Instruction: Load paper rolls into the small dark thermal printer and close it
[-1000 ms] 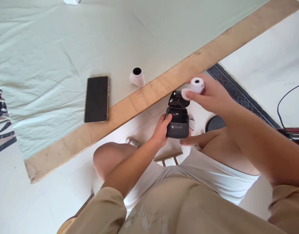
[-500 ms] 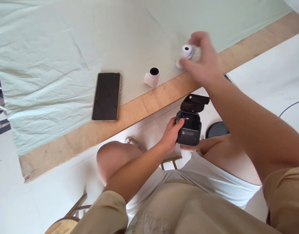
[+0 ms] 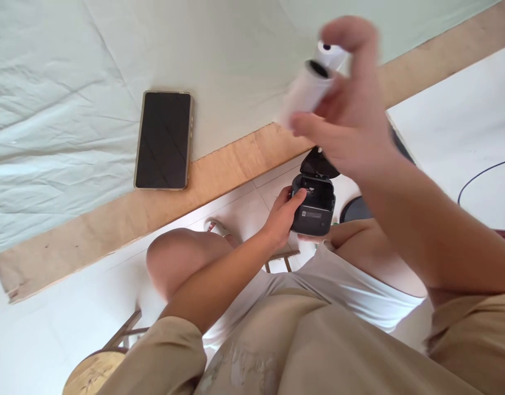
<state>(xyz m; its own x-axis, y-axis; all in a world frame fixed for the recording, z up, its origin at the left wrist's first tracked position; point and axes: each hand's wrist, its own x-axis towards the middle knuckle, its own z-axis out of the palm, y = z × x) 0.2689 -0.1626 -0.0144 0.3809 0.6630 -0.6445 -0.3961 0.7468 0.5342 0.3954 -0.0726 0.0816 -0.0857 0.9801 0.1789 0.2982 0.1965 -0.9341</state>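
Our left hand (image 3: pixel 282 218) grips the open label printer (image 3: pixel 313 204) below the table edge (image 3: pixel 219 170). Our right hand (image 3: pixel 347 126), raised above the printer, pinches a blurred paper roll (image 3: pixel 306 90); second roll (image 3: pixel 330 53) behind it.

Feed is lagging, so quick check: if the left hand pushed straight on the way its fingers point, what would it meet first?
The left hand already touches it: the small black printer with open lid, gripped on its near side. Nothing shows between them.

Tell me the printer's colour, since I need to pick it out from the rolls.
Dark grey to black printer, lid open, in the head view.
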